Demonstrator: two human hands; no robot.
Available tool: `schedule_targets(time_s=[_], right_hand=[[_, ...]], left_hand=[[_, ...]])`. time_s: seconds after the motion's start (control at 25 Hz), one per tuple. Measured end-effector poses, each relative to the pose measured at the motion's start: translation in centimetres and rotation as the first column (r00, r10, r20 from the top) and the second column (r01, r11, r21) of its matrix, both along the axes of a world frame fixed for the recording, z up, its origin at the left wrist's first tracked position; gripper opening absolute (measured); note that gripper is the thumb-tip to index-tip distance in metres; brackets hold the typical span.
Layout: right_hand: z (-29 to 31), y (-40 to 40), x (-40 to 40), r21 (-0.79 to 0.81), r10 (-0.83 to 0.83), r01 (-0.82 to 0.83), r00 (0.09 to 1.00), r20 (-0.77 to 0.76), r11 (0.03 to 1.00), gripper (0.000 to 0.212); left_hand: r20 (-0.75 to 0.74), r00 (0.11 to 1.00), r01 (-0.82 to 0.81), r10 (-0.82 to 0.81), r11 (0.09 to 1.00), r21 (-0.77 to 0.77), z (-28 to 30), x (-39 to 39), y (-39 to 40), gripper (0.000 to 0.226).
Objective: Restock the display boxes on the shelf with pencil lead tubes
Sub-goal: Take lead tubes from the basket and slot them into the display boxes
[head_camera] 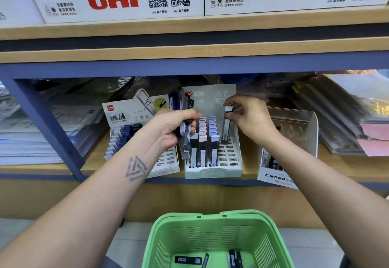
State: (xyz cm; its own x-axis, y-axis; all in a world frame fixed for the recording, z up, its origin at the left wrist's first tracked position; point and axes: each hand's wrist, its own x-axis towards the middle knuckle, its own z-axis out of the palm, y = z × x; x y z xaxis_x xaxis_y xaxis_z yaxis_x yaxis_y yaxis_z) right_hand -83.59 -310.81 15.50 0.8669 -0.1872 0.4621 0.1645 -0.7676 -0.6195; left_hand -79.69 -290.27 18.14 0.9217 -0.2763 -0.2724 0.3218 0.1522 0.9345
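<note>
Green slotted basket (pixel 219 238) holding black lead tubes (pixel 188 259) with white print. Middle display box (pixel 213 171) pale mint-white, grid of slots; tubes in it (pixel 212 133) dark with pale pink, lilac and grey caps. Left display box (pixel 128 116) white, black characters, red logo; tubes white, blue, black. Mono box (pixel 277 178) white, black lettering. Shelf (pixel 189 56) tan wood, blue-grey frame. Uni cartons (pixel 117 0) white, red lettering, black QR codes. Grey triangle tattoo (pixel 135 167) on left forearm.

My left hand (pixel 168 128) grips a bunch of lead tubes (pixel 185 133) above the middle display box (pixel 212 172) on the shelf (pixel 248 162). My right hand (pixel 250 116) pinches the top of one tube (pixel 227 126), standing upright in the box's right-hand column. Below, I see a green basket (pixel 216 238) holding a few more tubes (pixel 188 259).
</note>
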Motion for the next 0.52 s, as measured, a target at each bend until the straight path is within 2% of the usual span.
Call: schedule_targets(time_s=[0.16,0.52], right_hand=[[-0.73,0.43,0.20,-0.015,0.024,-0.024,1.000,0.020,1.000,0.026],[-0.66,0.48,0.96,0.097,0.049,-0.045,0.998,-0.041,0.994,0.024]], left_hand=[[0.001,1.000,0.001,-0.001,1.000,0.002,-0.12,-0.03,0.15,0.016],[0.022,1.000,0.015,-0.014,1.000,-0.018,-0.25,-0.10,0.74,0.012]])
